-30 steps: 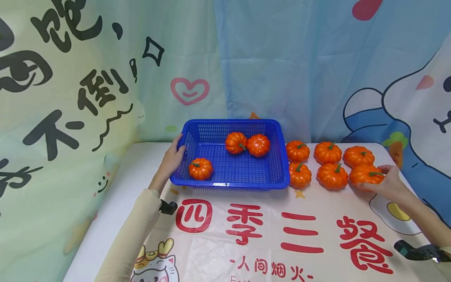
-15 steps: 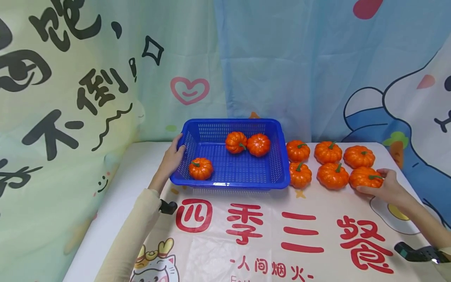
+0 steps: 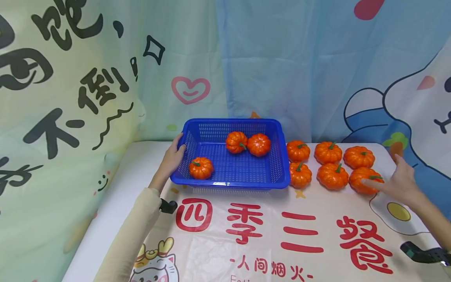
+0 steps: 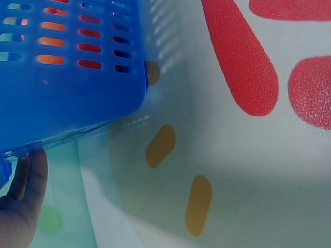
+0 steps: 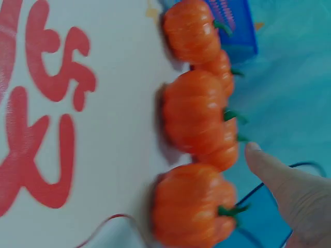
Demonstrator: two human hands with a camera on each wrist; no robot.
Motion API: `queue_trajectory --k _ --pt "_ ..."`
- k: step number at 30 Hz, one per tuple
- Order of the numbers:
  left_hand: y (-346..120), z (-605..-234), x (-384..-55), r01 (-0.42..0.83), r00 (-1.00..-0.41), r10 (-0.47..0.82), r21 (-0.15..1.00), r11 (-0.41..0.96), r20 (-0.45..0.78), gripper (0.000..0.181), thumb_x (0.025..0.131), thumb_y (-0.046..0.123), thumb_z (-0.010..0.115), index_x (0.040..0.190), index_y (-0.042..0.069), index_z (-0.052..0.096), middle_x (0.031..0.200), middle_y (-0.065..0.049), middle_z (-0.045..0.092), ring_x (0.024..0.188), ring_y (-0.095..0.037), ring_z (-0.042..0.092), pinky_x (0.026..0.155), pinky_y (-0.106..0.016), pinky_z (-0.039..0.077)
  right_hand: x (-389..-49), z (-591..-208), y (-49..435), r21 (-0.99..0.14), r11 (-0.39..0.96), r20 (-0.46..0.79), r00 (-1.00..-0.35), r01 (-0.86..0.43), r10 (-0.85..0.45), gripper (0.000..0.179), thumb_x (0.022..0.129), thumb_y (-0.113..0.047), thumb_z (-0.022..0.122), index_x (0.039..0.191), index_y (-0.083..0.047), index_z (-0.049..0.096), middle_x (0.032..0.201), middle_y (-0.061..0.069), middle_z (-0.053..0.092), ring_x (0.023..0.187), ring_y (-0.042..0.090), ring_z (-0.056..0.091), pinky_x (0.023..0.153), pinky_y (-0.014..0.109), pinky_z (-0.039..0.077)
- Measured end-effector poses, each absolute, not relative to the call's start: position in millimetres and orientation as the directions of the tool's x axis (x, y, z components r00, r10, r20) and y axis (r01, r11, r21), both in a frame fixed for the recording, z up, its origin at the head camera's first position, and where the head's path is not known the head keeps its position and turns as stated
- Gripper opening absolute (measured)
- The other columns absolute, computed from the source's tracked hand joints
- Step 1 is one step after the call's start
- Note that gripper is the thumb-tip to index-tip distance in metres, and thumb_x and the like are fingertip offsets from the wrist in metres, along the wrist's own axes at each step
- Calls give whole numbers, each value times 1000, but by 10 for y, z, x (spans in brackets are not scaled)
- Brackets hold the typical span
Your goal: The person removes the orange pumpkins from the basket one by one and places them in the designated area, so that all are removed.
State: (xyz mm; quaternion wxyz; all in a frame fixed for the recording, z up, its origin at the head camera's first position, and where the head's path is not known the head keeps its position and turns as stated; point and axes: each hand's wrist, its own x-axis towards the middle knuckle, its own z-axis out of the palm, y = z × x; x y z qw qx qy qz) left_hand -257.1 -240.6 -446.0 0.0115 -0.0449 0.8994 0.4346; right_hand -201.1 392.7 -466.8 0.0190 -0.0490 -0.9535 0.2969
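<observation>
A blue plastic basket (image 3: 229, 185) sits at the back of the table with a few small orange pumpkins (image 3: 201, 168) inside. My left hand (image 3: 172, 156) holds its left rim, and the left wrist view shows those fingers (image 4: 35, 175) against the rim's outer side. To the basket's right, several more pumpkins (image 3: 332, 176) stand in two rows. My right hand (image 3: 405, 182) is spread beside the front-right pumpkin (image 3: 364, 181), thumb near its stem, holding nothing. In the right wrist view, the thumb (image 5: 271, 168) appears beside the row of pumpkins (image 5: 194, 111).
A printed cloth (image 3: 253, 227) with red characters covers the tabletop. A printed curtain (image 3: 264, 70) hangs right behind the basket and pumpkins. Dark straps with cameras (image 3: 168, 206) are worn on both wrists.
My right hand has let go of the front-right pumpkin and drawn back to the right, its fingers spreading. That pumpkin stays in its row. My left hand and the basket have not moved.
</observation>
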Motion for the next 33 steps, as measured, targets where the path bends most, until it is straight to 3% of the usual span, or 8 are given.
queue_trajectory --k 5,10,15,23,28,33 --pt "-2407 -4463 -2569 -92 -996 -70 777 622 -62 56 103 29 34 156 24 18 159 -17 28 143 -40 32 116 -58 26 -1965 -4442 3808 -594 803 119 -993 -51 25 105 83 -29 74 152 8 3 151 41 11 128 63 25 83 76 37" --pt "-2407 -4463 -2564 -91 -996 -68 777 622 -62 56 103 29 34 156 24 17 159 -17 28 144 -40 32 116 -58 26 -1861 -4307 3609 -660 748 62 -997 -72 -41 102 87 -26 72 153 4 0 148 44 14 118 66 35 75 60 49" --pt "-2411 -4471 -2565 -95 -995 -69 774 626 -67 56 103 31 33 157 25 16 159 -17 28 143 -41 32 115 -59 27 -1744 -4188 3375 -675 732 22 -994 -92 -104 89 90 -26 68 153 1 11 147 40 25 118 60 38 68 47 58" --pt "-2421 -4480 -2578 -96 -995 -66 776 623 -70 57 103 32 33 157 25 16 160 -17 26 144 -41 31 116 -60 26 -1587 -4053 3001 -649 740 37 -979 -176 -201 74 88 -24 71 148 0 34 141 36 39 117 56 44 71 49 58" --pt "-2419 -4469 -2574 -94 -996 -62 782 616 -70 57 103 31 33 157 25 16 160 -17 26 144 -41 31 115 -60 26 -1535 -4020 2871 -647 736 29 -972 -197 -235 74 87 -26 72 147 -2 37 141 34 41 116 54 47 80 62 52" --pt "-2418 -4472 -2578 -92 -996 -61 787 610 -68 56 103 30 34 156 25 17 160 -16 27 144 -40 31 116 -60 25 -1529 -4033 2793 -668 720 -17 -963 -190 -269 74 89 -28 70 149 -4 35 143 32 42 119 53 48 82 57 54"
